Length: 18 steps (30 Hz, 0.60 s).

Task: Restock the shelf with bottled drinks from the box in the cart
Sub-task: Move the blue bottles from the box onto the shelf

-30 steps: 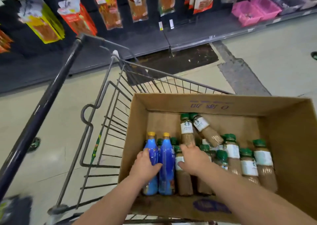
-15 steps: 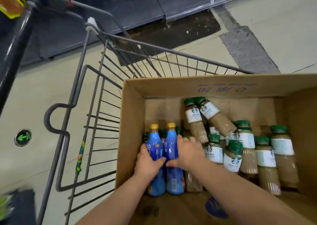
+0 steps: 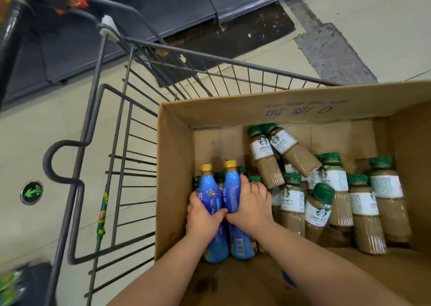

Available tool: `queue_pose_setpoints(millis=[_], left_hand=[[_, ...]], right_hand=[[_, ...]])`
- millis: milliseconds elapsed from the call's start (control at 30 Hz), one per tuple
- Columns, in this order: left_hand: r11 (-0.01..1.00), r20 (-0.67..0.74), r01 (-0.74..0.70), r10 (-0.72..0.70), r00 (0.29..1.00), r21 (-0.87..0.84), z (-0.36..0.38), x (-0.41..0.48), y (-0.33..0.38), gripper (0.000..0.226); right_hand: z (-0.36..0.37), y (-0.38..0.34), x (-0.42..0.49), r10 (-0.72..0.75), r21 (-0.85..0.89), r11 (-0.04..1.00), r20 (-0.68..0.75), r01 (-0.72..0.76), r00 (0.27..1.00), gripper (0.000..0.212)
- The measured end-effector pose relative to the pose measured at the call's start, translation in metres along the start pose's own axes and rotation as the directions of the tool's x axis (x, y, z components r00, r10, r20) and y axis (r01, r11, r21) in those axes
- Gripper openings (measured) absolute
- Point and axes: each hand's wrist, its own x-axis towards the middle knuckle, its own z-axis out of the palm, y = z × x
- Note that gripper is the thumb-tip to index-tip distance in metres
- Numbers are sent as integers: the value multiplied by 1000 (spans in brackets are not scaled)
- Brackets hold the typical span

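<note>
2 blue bottles gripped in the cart box

hands: the left hand reaches down into the box, fingers wrapped round the waist of the left blue bottle, thumb laid across its front. the right hand grips the right blue bottle likewise, fingers curled over its far side, thumb tip touching the left thumb. the 2 bottles stand upright and touching in the box's near left corner. the box sits in the cart.

obscured: the hands cover the middle of both blue labels. green caps behind the pair show only their tops. the box's right side runs out of view. whether the pair is lifted off the box floor cannot be told.

materials: the box is brown corrugated card, purple print on the far flap. the blue bottles have glossy wrap, yellow caps, narrow necks. the latte bottles are clear with tan liquid, white labels, green caps, ribbed lower halves; 2 lie tilted. the cart is dark grey wire. the shelf has a dark base.
</note>
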Motion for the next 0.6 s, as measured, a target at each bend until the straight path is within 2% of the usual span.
queue_pose_setpoints(millis=[133,200,267,500,600], left_hand=[[994,-7,-56,55,998,-91,-1,-7,0,86],[992,-27,-88,86,996,-89,-2,-12,4,85],[987,-33,-138,135,990,-84,-4,-16,10,87],[946,0,-297,299,954,-127,-14,-41,45,87],[919,54,-348,363,930,-183,-14,-59,65,76]], right_hand=[[-5,5,-10,-10,250,968,-42,20,999,102],[-11,6,-17,12,431,902,-31,3,999,94],[-19,7,-22,22,536,844,-44,5,999,92],[-58,18,-45,61,654,757,-99,19,993,99],[-83,27,-61,80,728,683,-164,66,983,90]])
